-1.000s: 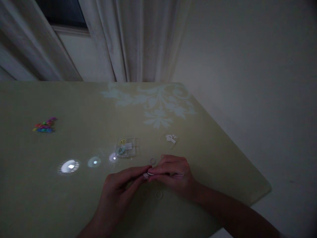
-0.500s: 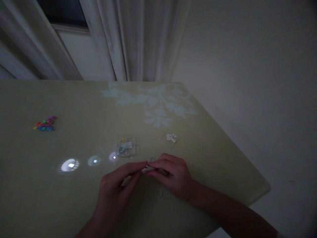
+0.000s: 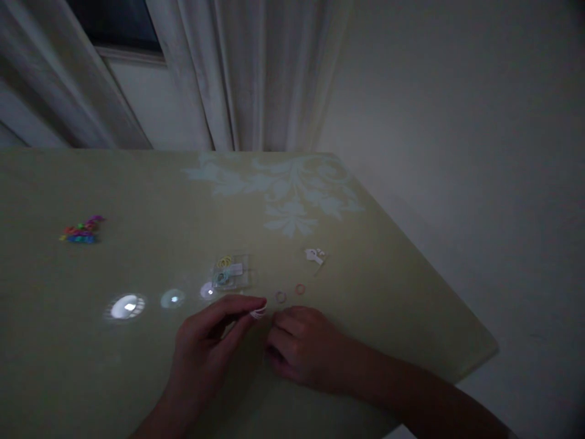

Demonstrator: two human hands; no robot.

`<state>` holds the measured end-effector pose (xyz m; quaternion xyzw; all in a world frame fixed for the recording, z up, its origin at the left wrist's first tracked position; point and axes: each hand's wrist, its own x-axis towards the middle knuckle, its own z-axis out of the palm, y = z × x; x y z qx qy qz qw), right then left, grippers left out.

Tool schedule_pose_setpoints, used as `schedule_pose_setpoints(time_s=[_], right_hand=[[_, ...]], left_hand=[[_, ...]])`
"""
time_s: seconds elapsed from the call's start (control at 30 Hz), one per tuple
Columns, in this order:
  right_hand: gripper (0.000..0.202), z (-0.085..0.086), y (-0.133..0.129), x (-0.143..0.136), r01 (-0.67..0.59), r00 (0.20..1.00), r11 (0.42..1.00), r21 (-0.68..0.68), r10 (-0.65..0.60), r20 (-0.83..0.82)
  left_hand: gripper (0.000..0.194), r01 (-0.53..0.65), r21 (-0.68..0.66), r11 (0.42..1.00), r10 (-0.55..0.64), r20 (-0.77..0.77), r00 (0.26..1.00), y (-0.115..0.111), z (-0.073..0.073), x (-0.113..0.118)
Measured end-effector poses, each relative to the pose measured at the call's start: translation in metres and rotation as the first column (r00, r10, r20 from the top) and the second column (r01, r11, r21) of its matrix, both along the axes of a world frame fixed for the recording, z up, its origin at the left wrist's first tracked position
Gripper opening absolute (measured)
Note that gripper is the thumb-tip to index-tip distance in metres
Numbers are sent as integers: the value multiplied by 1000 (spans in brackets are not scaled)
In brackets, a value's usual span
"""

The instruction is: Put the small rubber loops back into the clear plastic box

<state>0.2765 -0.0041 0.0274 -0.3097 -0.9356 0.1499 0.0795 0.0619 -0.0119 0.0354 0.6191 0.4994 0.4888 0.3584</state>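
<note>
Left hand [image 3: 205, 341] pinches white bands [image 3: 258, 313] at its two o'clock, while right hand [image 3: 307, 350], apart, curls at the bands' four o'clock, contents unclear, orange ring [image 3: 300, 284] at its twelve.

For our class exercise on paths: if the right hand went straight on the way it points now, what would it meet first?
Probably the left hand, which pinches pale bands just ahead of the right hand; depth is unclear.

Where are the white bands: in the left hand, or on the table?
In the left hand, which pinches the white bands; the right hand is apart from them.
</note>
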Motion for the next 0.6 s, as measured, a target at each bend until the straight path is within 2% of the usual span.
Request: schedule_pose_setpoints(time_s=[0.07, 0.13, 0.23, 0.3, 0.37, 0.47, 0.6], right_hand=[[18, 0, 2, 2, 46, 997, 999, -20, -47, -63], [11, 5, 8, 6, 133, 957, 980, -147, -166, -238], [5, 15, 16, 11, 215, 768, 879, -426, -422, -481], [5, 20, 18, 12, 191, 686, 814, -549, -511, -518], [7, 21, 17, 9, 146, 676, 781, -608, -527, -515], [7, 19, 11, 4, 131, 670, 763, -633, -539, -510], [14, 19, 12, 4, 106, 647, 719, -687, -574, -501]], left_hand=[[25, 21, -8, 1000, -21, 24, 999, 1, 0, -2], [25, 64, 9, 998, -65, 45, 997, 2, 2, -3], [25, 167, 53, 984, -169, 35, 985, 4, 4, -3], [25, 229, 68, 971, -231, 25, 973, 3, 5, -1], [24, 246, 56, 968, -249, 38, 968, 2, 4, 0], [23, 217, 42, 975, -219, 56, 974, -1, 1, 2], [25, 223, 134, 966, -224, -1, 974, -1, 1, 2]])
